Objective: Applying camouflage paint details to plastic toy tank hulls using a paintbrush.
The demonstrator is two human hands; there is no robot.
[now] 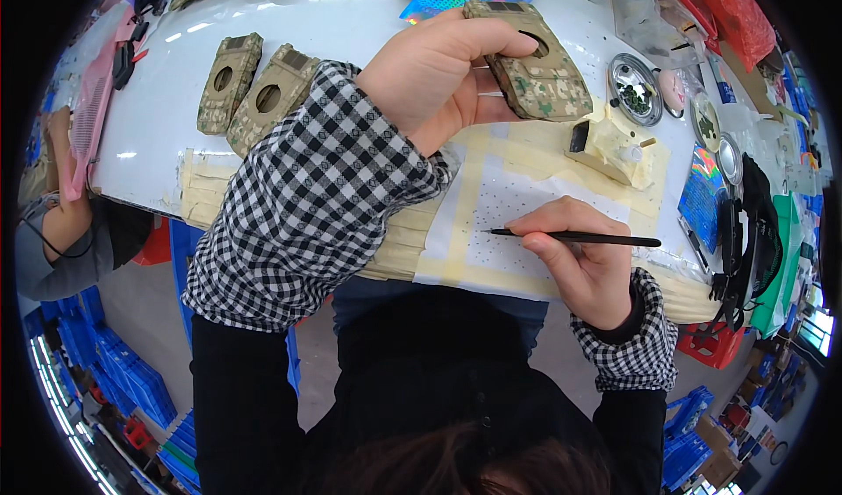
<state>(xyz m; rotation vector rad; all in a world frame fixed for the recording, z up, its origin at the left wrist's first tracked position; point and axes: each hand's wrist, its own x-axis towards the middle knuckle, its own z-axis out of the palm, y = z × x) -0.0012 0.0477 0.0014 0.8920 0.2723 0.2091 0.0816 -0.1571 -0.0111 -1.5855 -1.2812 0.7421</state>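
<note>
My left hand (430, 78) is closed round a camouflage-patterned casing (548, 87) with a round hole, holding it tilted above the far side of the work area. In my right hand (579, 263) a slim black pen-like tool (605, 238) is pinched, its fine tip pointing left. That tip is over a white sheet (517, 210) scattered with tiny dark dots; whether it touches one I cannot tell. Two similar camouflage casings, one nearer my sleeve (272, 96) and one farther left (230, 83), lie beyond my left forearm.
A tape-covered block (618, 151) with a small nozzle stands right of the sheet. Beyond it are a round metal dish (635, 90) with dark bits, a blue shiny packet (704, 201) and a black bag (759, 227). More casings line the far edge. Another person's arm (66, 197) shows at left.
</note>
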